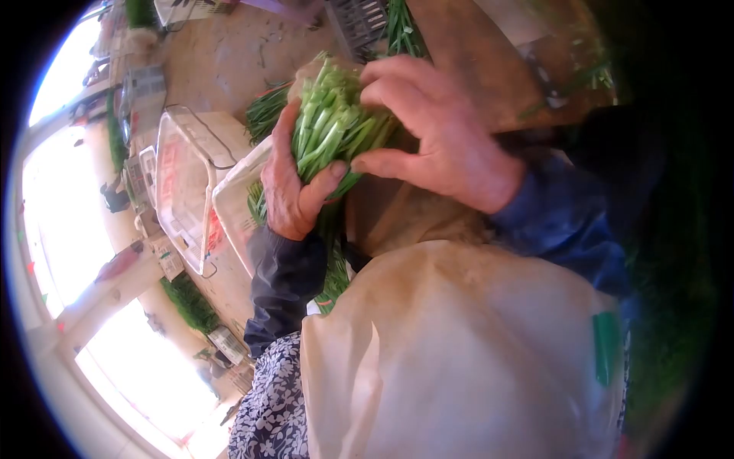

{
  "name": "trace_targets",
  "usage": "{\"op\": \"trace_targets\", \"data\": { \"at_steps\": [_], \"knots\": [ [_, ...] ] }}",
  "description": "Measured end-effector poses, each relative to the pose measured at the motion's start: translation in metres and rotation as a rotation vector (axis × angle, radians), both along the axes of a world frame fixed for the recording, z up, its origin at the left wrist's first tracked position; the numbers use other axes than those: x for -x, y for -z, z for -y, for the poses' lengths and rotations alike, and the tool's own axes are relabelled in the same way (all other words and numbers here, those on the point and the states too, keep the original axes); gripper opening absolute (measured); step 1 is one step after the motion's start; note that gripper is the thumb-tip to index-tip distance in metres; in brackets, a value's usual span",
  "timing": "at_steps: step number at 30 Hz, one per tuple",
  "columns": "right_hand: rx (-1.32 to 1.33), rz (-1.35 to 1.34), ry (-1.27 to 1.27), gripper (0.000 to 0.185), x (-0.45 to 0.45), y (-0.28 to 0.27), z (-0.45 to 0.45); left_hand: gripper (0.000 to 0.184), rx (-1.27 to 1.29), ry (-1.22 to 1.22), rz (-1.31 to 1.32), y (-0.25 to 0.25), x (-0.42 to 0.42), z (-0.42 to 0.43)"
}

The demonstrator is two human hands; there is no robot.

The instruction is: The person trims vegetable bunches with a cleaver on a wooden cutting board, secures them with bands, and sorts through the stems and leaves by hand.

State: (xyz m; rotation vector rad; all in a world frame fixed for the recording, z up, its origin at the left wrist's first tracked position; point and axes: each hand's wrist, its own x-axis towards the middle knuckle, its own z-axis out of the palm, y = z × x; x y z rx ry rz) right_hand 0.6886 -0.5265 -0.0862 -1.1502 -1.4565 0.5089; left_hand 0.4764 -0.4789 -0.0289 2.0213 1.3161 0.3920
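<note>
A thick bunch of leafy green vegetables (329, 126) is held up in front of me, its pale green cut stem ends facing up toward the camera. My left hand (294, 187) is wrapped round its left side, the thumb pressed across the front. From the right, my right hand (440, 138) curves its fingers and thumb against the bunch near the stem ends. Its fingertips are partly hidden at the far edge. The leaves hang down below my hands, behind the left wrist. A pale apron (466, 336) covers my lap just beneath.
White plastic crates (183, 176) stand at the left, one close beside my left wrist. More green bundles (267, 111) lie beyond the bunch. A dark slatted crate (355, 23) is at the far side. Brown board (474, 61) spreads at upper right; bright windows (69, 222) line the left.
</note>
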Motion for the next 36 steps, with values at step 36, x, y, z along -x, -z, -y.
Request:
{"op": "trace_targets", "data": {
  "at_steps": [36],
  "knots": [
    [0.184, 0.447, 0.371, 0.040, -0.104, -0.008, 0.051, 0.082, 0.049, -0.033, 0.232, 0.000, 0.005, -0.006]
  ]
}}
